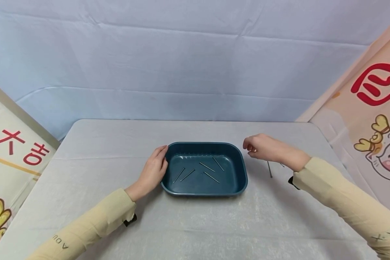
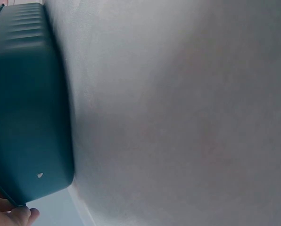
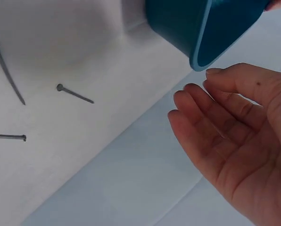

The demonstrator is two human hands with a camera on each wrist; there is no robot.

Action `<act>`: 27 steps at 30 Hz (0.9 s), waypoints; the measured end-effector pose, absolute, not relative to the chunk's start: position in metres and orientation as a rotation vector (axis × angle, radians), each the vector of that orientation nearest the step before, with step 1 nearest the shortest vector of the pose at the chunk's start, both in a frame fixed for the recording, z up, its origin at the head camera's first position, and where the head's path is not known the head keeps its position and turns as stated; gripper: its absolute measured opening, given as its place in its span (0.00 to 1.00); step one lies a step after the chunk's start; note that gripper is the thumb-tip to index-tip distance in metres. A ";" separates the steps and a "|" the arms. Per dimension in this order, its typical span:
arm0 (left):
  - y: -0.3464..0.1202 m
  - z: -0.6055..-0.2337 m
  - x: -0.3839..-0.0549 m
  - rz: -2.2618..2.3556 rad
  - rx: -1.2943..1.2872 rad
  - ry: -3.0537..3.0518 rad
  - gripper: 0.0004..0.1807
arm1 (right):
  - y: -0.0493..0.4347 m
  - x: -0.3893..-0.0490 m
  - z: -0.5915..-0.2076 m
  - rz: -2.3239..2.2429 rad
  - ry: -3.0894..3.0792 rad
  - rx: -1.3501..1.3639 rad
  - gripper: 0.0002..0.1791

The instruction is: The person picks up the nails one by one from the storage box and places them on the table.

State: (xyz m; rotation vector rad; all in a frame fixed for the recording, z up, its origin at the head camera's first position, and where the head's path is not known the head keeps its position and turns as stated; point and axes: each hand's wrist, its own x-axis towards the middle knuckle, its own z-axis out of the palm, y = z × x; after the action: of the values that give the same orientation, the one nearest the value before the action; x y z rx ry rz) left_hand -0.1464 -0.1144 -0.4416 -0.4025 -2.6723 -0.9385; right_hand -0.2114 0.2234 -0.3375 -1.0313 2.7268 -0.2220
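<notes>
A dark teal plastic basin [image 1: 204,194] stands on the table, with several thin metal nails [image 1: 211,177] lying scattered on its floor. My left hand [image 1: 152,168] grips the basin's left rim between thumb and fingers; only the fingertips [image 2: 20,215] show in the left wrist view. Off the basin's right side, my right hand [image 1: 266,147] hovers above the table. Its fingers are loosely bent and nothing lies between them in the right wrist view. Beneath that arm, a long nail [image 1: 269,169] rests on the cloth. The right wrist view gives three loose nails, including a short one [image 3: 76,94].
A pale grey cloth covers the table [image 1: 123,216]. Behind it hangs a light blue sheet [image 1: 195,72]. Printed banners flank both sides, one on the left [image 1: 13,144] and one on the right [image 1: 370,119].
</notes>
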 end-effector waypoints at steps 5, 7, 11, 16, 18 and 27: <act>-0.115 -0.442 -0.146 -0.940 -0.405 -2.673 0.22 | 0.217 -0.210 -0.336 -0.201 2.723 -1.055 0.08; -0.115 -0.442 -0.146 -0.944 -0.404 -2.675 0.22 | 0.214 -0.209 -0.336 -0.191 2.720 -1.064 0.08; -0.115 -0.442 -0.146 -0.955 -0.404 -2.677 0.22 | 0.209 -0.209 -0.336 -0.178 2.710 -1.082 0.08; -0.115 -0.443 -0.146 -0.959 -0.399 -2.682 0.22 | 0.200 -0.208 -0.334 -0.171 2.698 -1.116 0.08; -0.115 -0.443 -0.147 -0.957 -0.400 -2.683 0.22 | 0.197 -0.207 -0.333 -0.167 2.688 -1.128 0.08; -0.115 -0.443 -0.147 -0.958 -0.408 -2.675 0.22 | 0.179 -0.208 -0.330 -0.137 2.661 -1.156 0.08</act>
State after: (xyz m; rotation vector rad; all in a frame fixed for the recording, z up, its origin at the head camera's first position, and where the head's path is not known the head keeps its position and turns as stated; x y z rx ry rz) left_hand -0.1469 -0.1151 -0.4433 -0.4083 -2.6750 -0.9577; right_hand -0.2081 0.1792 -0.3299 -1.1564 2.6606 -0.1367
